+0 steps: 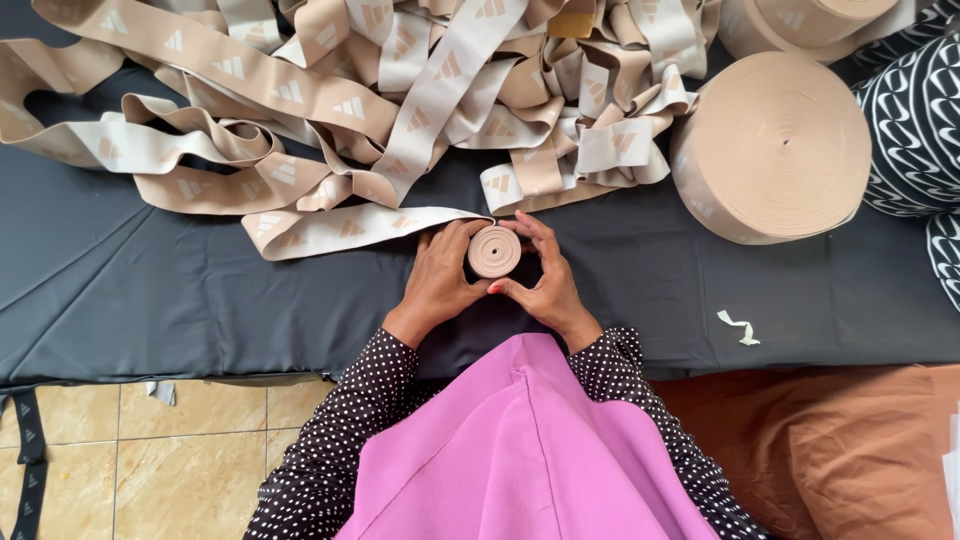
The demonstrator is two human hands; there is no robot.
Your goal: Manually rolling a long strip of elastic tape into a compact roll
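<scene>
Both my hands cup a small roll of beige elastic band [494,251] on a black cloth [180,290]. My left hand [440,280] wraps the roll's left side, my right hand [540,275] its right side and top. A loose tail of the band [340,228] runs from the roll leftward into a big tangled heap of beige and grey patterned band [400,90] spread across the back.
A large wound beige roll [775,145] lies at right, another [810,20] behind it. Black-and-white patterned rolls [915,120] sit at far right. A small band scrap [738,327] lies near the cloth's front edge. Tiled floor [150,460] lower left, brown cushion [830,440] lower right.
</scene>
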